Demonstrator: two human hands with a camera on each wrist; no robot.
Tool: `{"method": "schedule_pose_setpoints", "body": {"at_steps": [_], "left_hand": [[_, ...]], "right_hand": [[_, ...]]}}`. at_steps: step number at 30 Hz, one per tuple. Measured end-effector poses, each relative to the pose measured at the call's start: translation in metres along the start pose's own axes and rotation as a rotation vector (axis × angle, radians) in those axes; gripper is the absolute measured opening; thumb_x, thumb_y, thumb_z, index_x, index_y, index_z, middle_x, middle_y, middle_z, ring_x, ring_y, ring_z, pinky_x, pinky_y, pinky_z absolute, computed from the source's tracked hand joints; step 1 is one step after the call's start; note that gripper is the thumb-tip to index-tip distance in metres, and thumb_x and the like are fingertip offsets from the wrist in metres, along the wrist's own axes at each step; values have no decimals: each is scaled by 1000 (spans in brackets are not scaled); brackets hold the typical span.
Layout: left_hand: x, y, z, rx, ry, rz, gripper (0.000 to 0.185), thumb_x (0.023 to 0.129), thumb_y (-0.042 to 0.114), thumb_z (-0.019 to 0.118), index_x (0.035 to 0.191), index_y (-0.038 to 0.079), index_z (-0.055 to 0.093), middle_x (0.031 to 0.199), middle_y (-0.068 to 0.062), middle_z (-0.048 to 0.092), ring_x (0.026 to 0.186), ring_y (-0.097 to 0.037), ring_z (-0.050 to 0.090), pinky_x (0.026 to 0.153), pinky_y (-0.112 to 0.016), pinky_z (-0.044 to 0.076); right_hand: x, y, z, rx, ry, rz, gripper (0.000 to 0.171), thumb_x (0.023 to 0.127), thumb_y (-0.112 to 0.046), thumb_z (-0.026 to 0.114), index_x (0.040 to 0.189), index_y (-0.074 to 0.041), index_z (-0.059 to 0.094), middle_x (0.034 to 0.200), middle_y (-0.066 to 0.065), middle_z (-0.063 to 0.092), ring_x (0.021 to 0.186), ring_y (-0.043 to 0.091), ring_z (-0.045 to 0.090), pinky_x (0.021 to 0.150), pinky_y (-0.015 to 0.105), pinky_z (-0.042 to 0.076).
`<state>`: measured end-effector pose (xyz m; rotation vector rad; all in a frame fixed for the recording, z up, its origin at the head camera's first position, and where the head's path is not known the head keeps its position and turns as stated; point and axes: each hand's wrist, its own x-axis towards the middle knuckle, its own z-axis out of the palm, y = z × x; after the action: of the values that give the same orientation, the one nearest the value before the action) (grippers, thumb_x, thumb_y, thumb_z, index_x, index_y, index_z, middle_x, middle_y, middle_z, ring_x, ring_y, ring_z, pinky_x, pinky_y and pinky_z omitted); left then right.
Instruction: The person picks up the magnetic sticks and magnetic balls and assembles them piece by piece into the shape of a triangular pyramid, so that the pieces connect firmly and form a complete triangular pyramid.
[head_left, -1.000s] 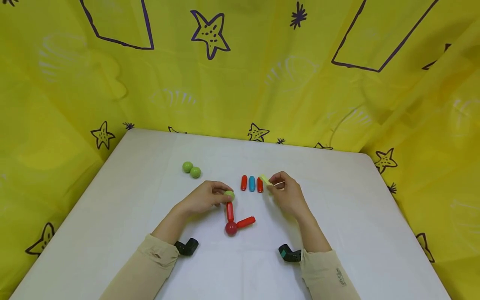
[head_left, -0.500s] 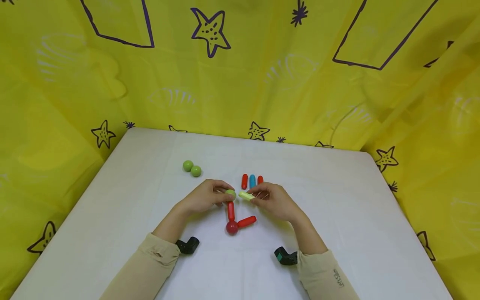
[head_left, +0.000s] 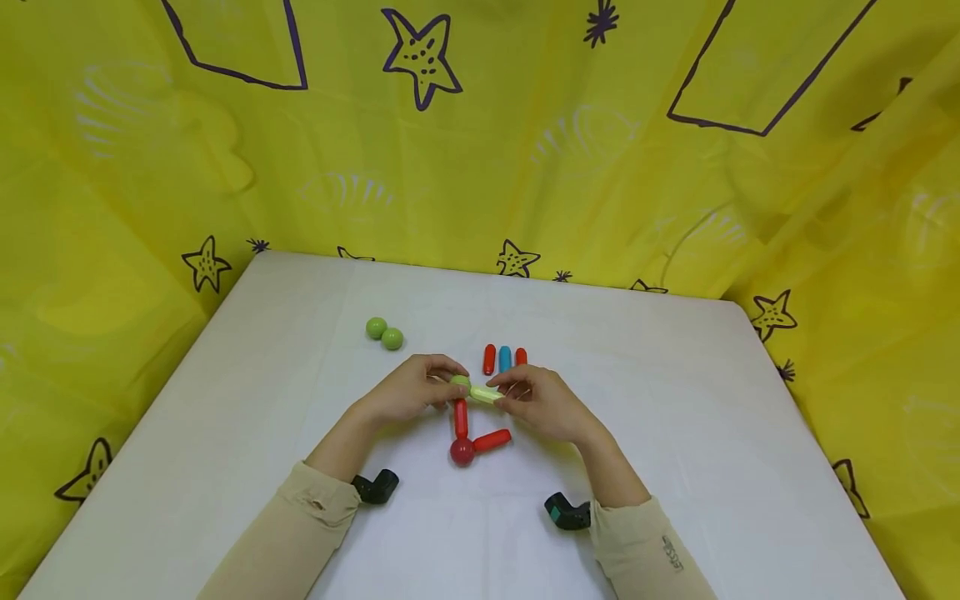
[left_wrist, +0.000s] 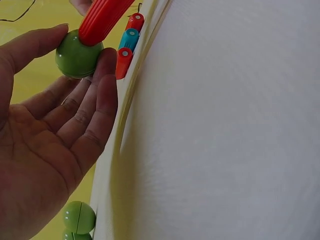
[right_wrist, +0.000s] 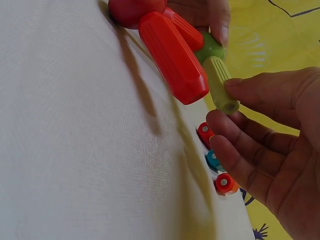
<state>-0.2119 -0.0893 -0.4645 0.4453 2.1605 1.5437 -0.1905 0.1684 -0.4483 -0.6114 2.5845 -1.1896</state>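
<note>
My left hand (head_left: 411, 389) pinches a green ball (left_wrist: 77, 56) between thumb and fingers. A red magnetic rod (head_left: 461, 419) joins that ball to a red ball (head_left: 462, 452), and a second red rod (head_left: 492, 441) sticks out from the red ball toward the right. My right hand (head_left: 546, 403) pinches a pale yellow-green rod (right_wrist: 219, 84) near its outer end. The rod's other end touches the green ball in the right wrist view. Shadows in that view show the red pieces raised off the white cloth.
Behind my right hand a red rod (head_left: 490, 359), a blue rod (head_left: 505, 358) and another red rod (head_left: 521, 357) lie side by side. Two green balls (head_left: 392, 338) sit further left on the white table (head_left: 300, 317). A yellow curtain (head_left: 480, 150) surrounds the table's back and sides.
My right hand has brought the pale yellow-green rod leftward from beside the loose rods until its end meets the green ball. My left hand has kept its pinch on the ball, nearly still.
</note>
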Motion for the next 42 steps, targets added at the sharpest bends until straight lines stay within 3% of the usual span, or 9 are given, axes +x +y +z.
{"method": "schedule_pose_setpoints", "body": {"at_steps": [4,7,14,19,25,32,42], "left_hand": [[1,0,0,7,-6,-15,38,97,23,71,133,11,67,111,-8,69,86,-17,66,80,-29,55],[0,0,-1,27,4,-21,32,98,22,69,129,15,71,116,-8,68,90,-17,66,82,-28,55],[-3,1,-5,14,35,-27,20,98,19,68,115,14,75,119,-10,66,91,-19,68,84,-31,57],[-2,0,-8,30,47,-33,16,97,21,70,112,17,75,119,-8,66,100,-20,65,88,-31,55],[-4,-1,-10,21,29,-52,16,97,21,69,111,15,73,119,-9,65,97,-20,65,87,-30,56],[-6,-1,-11,-13,-26,-56,23,95,17,71,116,7,71,113,-10,65,86,-18,68,83,-31,60],[-8,5,-11,220,-121,-25,28,91,22,78,114,6,73,96,-1,75,84,-12,64,76,-28,52]], "right_hand": [[-1,1,-4,32,-1,6,29,95,-15,74,123,-8,73,106,5,72,94,15,68,83,28,57],[-2,2,-6,71,-13,12,33,95,-17,76,126,-8,71,105,5,72,95,17,69,83,28,57],[-2,4,-9,117,-173,72,52,93,-26,78,138,-6,60,106,3,74,95,17,69,85,32,56],[-3,3,-10,112,-213,120,63,92,-26,79,147,-8,53,103,3,73,89,16,70,82,34,56],[-5,4,-9,126,-206,110,56,94,-14,75,146,-6,55,99,5,71,84,19,68,76,31,53],[-6,7,-12,185,-166,91,50,97,-9,70,146,-6,56,103,10,71,88,22,71,80,30,55],[-1,12,-10,268,-53,101,41,99,-7,65,140,-2,60,112,16,69,92,24,71,80,26,56]]}}
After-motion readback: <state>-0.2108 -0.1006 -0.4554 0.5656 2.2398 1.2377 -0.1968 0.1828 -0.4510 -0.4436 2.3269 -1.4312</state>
